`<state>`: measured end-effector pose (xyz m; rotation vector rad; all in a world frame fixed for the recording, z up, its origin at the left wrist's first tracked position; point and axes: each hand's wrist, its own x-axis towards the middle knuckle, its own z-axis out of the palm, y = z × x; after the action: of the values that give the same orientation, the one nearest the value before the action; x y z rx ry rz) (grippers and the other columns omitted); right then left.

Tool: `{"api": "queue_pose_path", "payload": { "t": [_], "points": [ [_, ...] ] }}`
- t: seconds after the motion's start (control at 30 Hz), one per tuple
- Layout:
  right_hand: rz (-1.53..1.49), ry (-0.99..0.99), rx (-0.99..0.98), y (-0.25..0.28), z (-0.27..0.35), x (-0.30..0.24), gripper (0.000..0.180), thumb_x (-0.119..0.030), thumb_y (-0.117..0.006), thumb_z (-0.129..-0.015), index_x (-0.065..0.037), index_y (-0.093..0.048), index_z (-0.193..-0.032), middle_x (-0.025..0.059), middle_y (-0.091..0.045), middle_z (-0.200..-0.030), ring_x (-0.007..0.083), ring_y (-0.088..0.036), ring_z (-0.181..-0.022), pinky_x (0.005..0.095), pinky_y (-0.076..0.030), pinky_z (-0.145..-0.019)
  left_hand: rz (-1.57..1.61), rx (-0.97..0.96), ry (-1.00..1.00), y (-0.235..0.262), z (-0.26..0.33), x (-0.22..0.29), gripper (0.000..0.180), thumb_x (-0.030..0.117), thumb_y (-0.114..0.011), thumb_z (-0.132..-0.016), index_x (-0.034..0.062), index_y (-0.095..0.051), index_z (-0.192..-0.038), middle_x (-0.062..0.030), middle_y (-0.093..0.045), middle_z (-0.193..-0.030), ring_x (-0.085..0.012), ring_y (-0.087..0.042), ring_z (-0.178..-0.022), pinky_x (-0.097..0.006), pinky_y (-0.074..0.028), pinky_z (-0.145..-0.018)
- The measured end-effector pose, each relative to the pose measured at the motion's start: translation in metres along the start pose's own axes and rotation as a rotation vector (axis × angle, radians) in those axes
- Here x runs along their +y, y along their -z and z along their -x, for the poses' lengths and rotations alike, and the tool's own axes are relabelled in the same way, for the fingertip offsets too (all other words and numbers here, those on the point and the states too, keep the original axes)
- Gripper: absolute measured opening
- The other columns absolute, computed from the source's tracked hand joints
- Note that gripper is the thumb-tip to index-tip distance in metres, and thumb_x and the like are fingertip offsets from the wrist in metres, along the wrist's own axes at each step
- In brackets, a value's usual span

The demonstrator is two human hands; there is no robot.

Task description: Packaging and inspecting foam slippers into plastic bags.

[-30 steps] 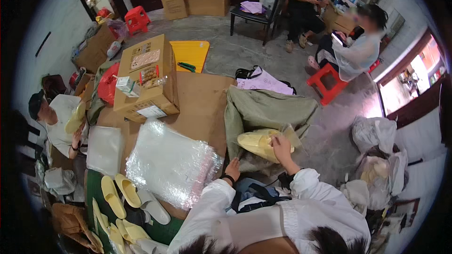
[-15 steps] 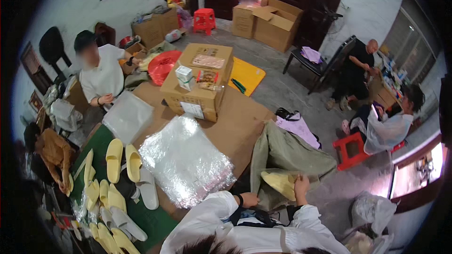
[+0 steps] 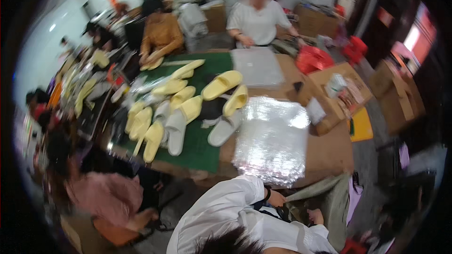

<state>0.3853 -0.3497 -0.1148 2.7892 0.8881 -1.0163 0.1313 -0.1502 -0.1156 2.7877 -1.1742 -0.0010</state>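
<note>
An olive-green sack (image 3: 336, 202) hangs at the table's near right edge, its mouth held wide. My left hand (image 3: 276, 198) is closed on the left end of the sack's rim. Over the dark opening is my right hand (image 3: 315, 216), its fingers loosely apart and somewhat blurred; I see nothing in them. The inside of the sack is too dark to make out. Just beyond my left arm lies a stack of clear, shiny plastic bags (image 3: 273, 136). Pale yellow slippers (image 3: 221, 84) and grey slippers (image 3: 176, 131) are spread over the green mat (image 3: 202, 153).
A cardboard box (image 3: 325, 108) with small packages on top stands at the table's right. Across from me a person in white (image 3: 256, 23) stands by more flat clear bags (image 3: 256, 68). A person in pink (image 3: 106, 197) sits at the left. Large cartons (image 3: 395, 94) stand at the right.
My view has swung to the left, toward the slippers. The pale yellow piece my right hand held at the sack is out of sight. My left hand still grips the sack's rim.
</note>
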Motion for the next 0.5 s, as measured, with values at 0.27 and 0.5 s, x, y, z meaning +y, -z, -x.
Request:
{"api": "queue_pose_path", "payload": {
  "t": [0.27,0.5],
  "points": [
    [-0.225,0.82,0.192,0.11,0.005,-0.284,0.027,-0.025,-0.054,-0.085,0.001,-0.059,-0.087,0.0179,-0.063,-0.078,0.0318,-0.061,-0.072,0.0389,-0.046,-0.065,0.294,0.429,0.965,0.076,0.11,0.053,0.035,0.016,-0.048,-0.083,0.0063,-0.052,-0.116,-0.0186,-0.043,-0.129,-0.0324,-0.037,-0.124,-0.046,-0.03,-0.101],
    [-0.087,1.118,-0.02,0.063,0.097,-0.453,0.023,-0.026,-0.055,-0.084,-0.006,-0.061,-0.094,0.0155,-0.065,-0.083,0.0296,-0.063,-0.076,0.0391,-0.048,-0.068,-0.2,0.838,2.124,0.112,0.29,0.107,0.043,0.004,-0.048,-0.078,0.0019,-0.047,-0.12,-0.0249,-0.035,-0.131,-0.0391,-0.034,-0.121,-0.05,-0.027,-0.099]
  ]
}}
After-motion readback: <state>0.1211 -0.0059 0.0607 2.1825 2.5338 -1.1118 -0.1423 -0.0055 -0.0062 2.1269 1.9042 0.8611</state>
